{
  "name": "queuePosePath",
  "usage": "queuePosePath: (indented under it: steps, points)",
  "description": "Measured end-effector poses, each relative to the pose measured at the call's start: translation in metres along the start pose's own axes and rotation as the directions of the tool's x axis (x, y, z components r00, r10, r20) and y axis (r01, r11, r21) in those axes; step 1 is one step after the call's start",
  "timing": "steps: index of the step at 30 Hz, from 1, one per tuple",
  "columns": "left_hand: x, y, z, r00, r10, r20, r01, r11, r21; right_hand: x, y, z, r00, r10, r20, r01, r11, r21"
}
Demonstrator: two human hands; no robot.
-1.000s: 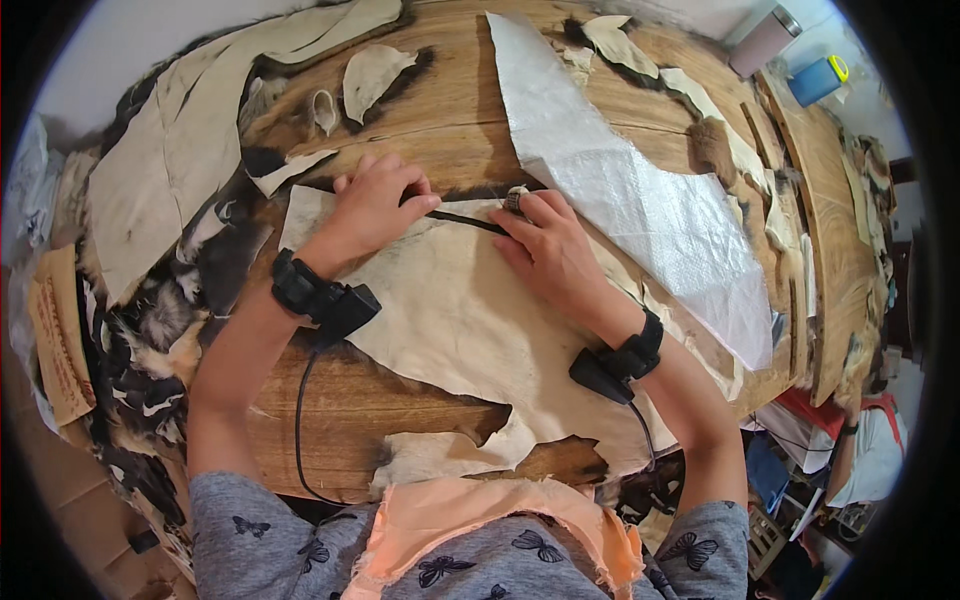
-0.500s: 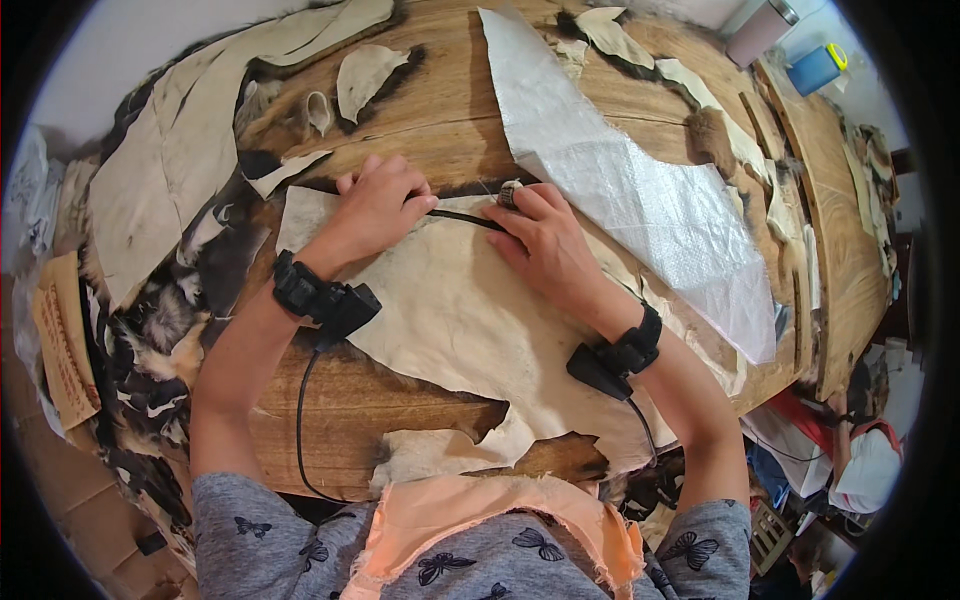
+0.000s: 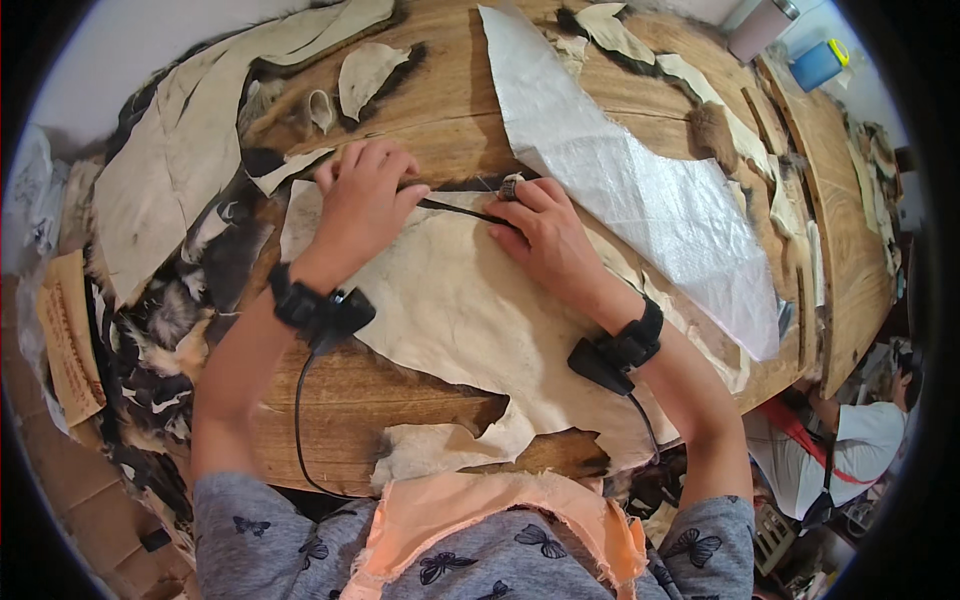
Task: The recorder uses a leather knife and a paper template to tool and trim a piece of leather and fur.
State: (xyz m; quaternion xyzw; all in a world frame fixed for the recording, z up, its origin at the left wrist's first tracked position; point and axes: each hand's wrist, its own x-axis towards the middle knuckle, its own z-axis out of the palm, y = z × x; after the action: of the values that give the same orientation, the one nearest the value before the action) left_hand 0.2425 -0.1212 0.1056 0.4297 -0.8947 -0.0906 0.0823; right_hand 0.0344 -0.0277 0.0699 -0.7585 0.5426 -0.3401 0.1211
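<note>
A large cream hide [image 3: 450, 300] lies flesh side up on the wooden table in front of me. Along its far edge a narrow black strip [image 3: 460, 209] runs between my two hands. My left hand [image 3: 365, 200] is closed, pinching the strip's left end between thumb and bent fingers. My right hand [image 3: 545, 225] is closed over the other end at the hide's edge. A small ridged thimble-like piece [image 3: 510, 187] sits at its fingertips, with a thin line, perhaps a needle or thread, sticking out beside it. The fingers hide the strip's ends.
A white woven plastic sheet [image 3: 640, 190] lies right of the hide. Cut hide pieces [image 3: 180, 160] and dark fur scraps [image 3: 175, 320] cover the left side. A pink tumbler [image 3: 762, 30] and a blue container [image 3: 818, 66] stand far right. Another person [image 3: 850, 445] is at the lower right.
My left hand has risen slightly away from the hide's edge, and the black strip now slants up toward it. My right hand has barely moved. The other person has come further into view.
</note>
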Motion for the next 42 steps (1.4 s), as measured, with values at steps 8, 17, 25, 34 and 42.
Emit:
queuePosePath:
  steps: [8, 17, 25, 34, 42]
  points:
    - [-0.033, 0.002, 0.014, 0.988, 0.020, 0.151, -0.041, 0.989, 0.142, 0.000, -0.002, -0.001, 0.998, 0.063, -0.030, -0.062, 0.996, 0.057]
    - [0.001, 0.023, 0.007, 0.961, 0.263, -0.088, -0.276, 0.937, -0.214, -0.002, 0.002, 0.003, 0.998, 0.053, -0.045, -0.052, 0.999, 0.016]
    - [0.014, 0.014, 0.039, 0.970, 0.228, -0.089, -0.242, 0.851, -0.465, 0.000, -0.001, 0.003, 0.994, 0.070, -0.079, -0.066, 0.997, 0.041]
    - [0.018, 0.014, 0.035, 0.975, 0.208, -0.073, -0.214, 0.809, -0.548, -0.017, 0.010, -0.058, 0.831, 0.332, -0.447, -0.318, 0.942, 0.110]
    - [0.016, 0.011, 0.037, 0.975, 0.208, -0.079, -0.218, 0.818, -0.532, -0.006, -0.014, -0.031, 0.956, 0.270, -0.117, -0.264, 0.962, 0.066]
